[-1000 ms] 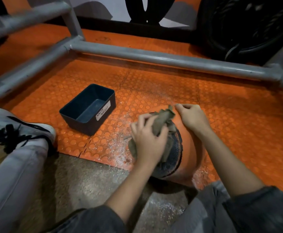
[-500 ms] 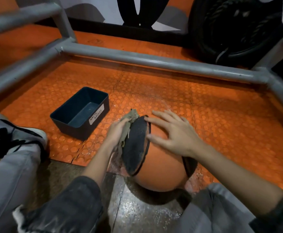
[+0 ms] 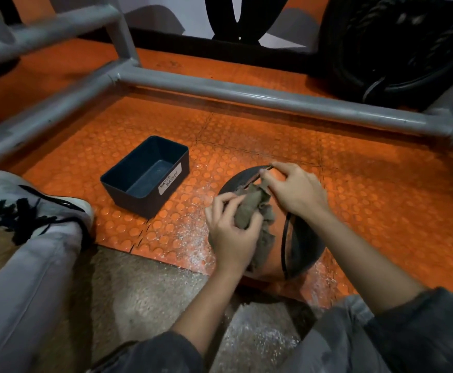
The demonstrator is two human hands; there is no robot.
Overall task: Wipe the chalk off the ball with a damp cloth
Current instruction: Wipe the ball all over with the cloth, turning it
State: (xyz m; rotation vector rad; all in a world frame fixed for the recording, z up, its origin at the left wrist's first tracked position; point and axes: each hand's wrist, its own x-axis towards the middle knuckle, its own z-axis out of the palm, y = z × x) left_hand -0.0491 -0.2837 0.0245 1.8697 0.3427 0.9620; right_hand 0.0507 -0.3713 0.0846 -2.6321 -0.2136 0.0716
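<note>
Gripping the bunched cloth [image 3: 250, 210] against the ball's [image 3: 304, 246] left face, the left hand [image 3: 230, 234] lies nearer; the right hand [image 3: 296, 192] pinches the cloth's far end on top.

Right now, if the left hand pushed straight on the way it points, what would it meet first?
Probably the right hand, just beyond the cloth that the left hand grips on the ball; depth is unclear.
</note>
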